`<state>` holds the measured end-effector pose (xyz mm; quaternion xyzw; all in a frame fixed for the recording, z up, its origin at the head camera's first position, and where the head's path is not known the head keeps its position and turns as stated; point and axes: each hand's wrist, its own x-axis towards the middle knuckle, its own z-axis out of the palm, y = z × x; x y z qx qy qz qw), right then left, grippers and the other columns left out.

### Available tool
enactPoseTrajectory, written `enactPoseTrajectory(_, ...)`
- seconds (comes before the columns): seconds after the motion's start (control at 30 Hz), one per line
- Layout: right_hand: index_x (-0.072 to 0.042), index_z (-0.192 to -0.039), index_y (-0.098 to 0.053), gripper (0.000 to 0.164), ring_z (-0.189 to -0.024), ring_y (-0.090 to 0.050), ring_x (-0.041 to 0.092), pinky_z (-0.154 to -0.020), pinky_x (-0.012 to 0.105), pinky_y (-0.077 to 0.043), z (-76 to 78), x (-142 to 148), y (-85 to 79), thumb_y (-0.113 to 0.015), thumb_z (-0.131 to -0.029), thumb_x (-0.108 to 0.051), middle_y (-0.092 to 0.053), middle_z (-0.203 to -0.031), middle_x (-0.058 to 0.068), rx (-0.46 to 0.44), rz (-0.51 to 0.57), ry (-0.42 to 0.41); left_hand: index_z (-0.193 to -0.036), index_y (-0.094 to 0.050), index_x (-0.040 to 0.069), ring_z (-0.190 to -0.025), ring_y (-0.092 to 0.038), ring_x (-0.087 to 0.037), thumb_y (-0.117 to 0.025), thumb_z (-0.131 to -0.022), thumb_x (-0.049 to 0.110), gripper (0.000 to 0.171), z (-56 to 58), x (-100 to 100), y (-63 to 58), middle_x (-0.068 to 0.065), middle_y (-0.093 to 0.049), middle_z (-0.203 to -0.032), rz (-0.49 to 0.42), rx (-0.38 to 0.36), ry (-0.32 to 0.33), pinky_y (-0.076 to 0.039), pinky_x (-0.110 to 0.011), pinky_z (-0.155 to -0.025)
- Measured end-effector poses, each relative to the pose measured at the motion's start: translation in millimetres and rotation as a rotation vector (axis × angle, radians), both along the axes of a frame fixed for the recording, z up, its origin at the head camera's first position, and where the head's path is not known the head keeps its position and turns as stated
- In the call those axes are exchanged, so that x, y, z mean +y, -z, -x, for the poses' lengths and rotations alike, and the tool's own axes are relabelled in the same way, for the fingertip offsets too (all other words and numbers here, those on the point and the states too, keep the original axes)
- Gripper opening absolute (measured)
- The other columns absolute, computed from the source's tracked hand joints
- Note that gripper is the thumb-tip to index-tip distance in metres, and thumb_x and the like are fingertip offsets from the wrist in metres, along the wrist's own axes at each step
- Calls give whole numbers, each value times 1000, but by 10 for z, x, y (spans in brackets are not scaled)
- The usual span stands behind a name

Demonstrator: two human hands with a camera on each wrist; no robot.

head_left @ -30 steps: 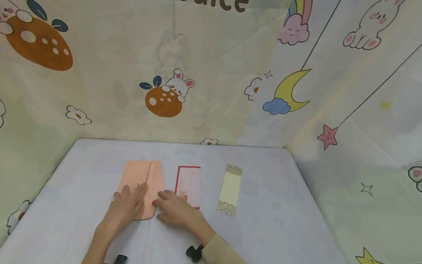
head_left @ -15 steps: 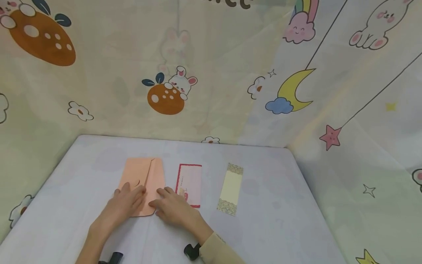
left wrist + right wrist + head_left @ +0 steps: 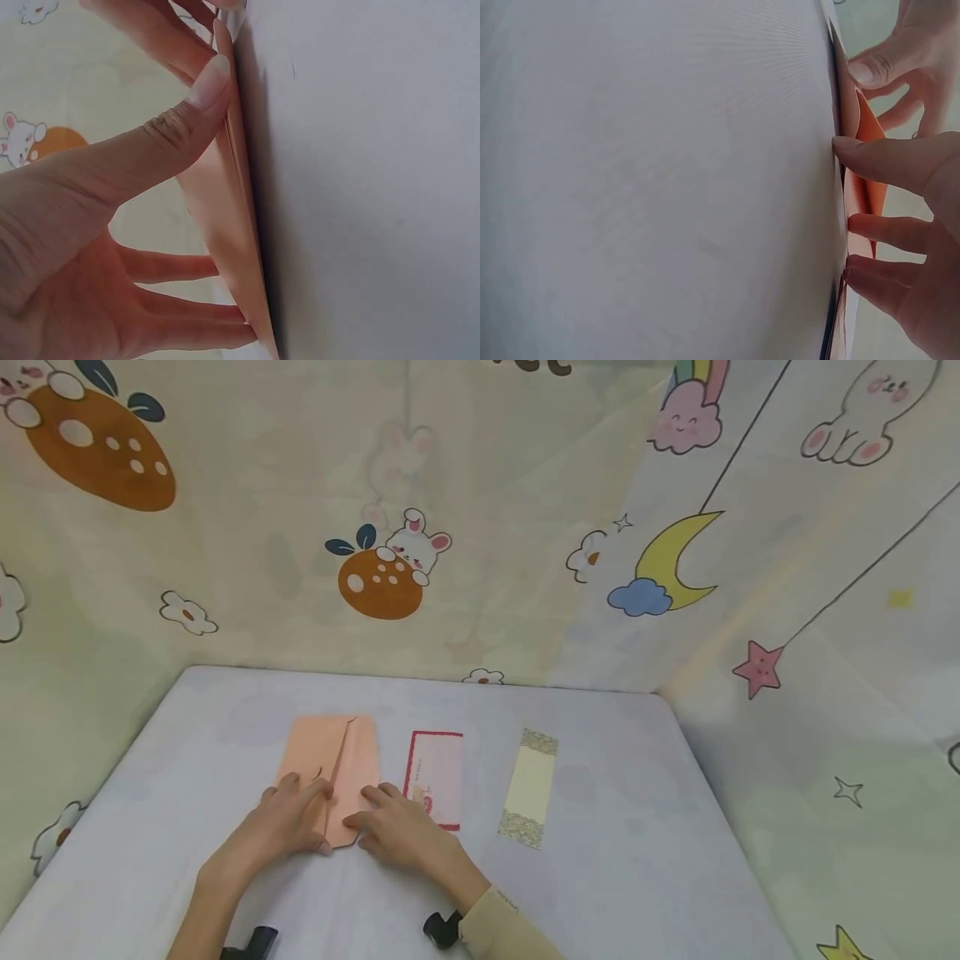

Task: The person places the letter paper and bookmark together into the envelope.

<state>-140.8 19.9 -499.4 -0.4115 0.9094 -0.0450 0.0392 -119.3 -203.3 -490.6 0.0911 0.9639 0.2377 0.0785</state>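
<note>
A peach-coloured paper envelope (image 3: 318, 739) lies on the white table with a long flap along its right side. My left hand (image 3: 273, 822) rests on its near left part, fingers spread and thumb at the near edge. In the left wrist view the thumb (image 3: 206, 90) touches the paper's edge, with straight fingers on the sheet beyond. At the envelope's right edge, my right hand (image 3: 405, 831) touches it with extended fingers. The right wrist view shows the flap (image 3: 874, 150) standing up partway, a deeper orange inside.
Right of the envelope lies a pink card (image 3: 438, 777) with a red border, its lower left corner partly behind the right hand. Farther right is a pale yellow strip (image 3: 528, 785) with patterned ends. Printed fabric walls (image 3: 495, 593) rise behind the table (image 3: 622, 860).
My left thumb has come to the envelope's near edge, and the left fingers have drawn back slightly. The right hand stays at the right edge. The head view has shifted a little.
</note>
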Motion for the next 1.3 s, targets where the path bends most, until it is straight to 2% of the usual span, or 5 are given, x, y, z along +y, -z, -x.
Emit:
enactPoseTrajectory(0.37, -21, -138, -62, 43, -133, -56, 17, -107, 30, -47, -6, -28, 31, -70, -98, -32, -60, -143, 0, 2, 68, 32, -115, -60, 19, -90, -53, -41, -96, -60, 38, 69, -41, -37, 49, -20, -51, -111, 16, 11, -20, -47, -47, -63)
enactPoseTrajectory(0.57, -20, -143, -57, 55, -123, -57, 16, -104, 32, -48, -18, 95, 44, -70, -96, -45, -62, -135, -2, -11, 106, 212, -114, -60, 21, -89, -54, -40, -96, -60, 38, 67, -40, -17, 53, -19, -53, -111, 6, 25, -10, -47, -47, -63)
enactPoseTrajectory(0.87, -13, -133, -62, 58, -100, -57, 18, -83, 28, -49, 22, 280, 86, -78, -89, -49, -63, -114, 5, 98, 195, 357, -112, -60, 21, -85, -51, -36, -97, -60, 37, 66, -28, 2, 18, -19, -53, -109, 17, 26, -8, -46, -45, -63)
enactPoseTrajectory(1.17, -3, -125, -61, 64, -88, -49, 23, -73, 34, -45, 46, 378, 69, -84, -83, -45, -58, -104, 13, 77, 237, 683, -113, -60, 20, -85, -51, -35, -97, -60, 36, 66, -18, 9, 21, -19, -52, -109, -1, 21, -7, -46, -45, -64)
enactPoseTrajectory(1.3, 0, -126, -57, 75, -85, -48, 25, -70, 37, -43, 71, 407, 64, -86, -78, -50, -54, -101, 16, 70, 251, 769, -113, -60, 20, -86, -50, -35, -97, -60, 36, 66, -10, 11, 31, -19, -52, -110, -11, 11, -8, -46, -44, -65)
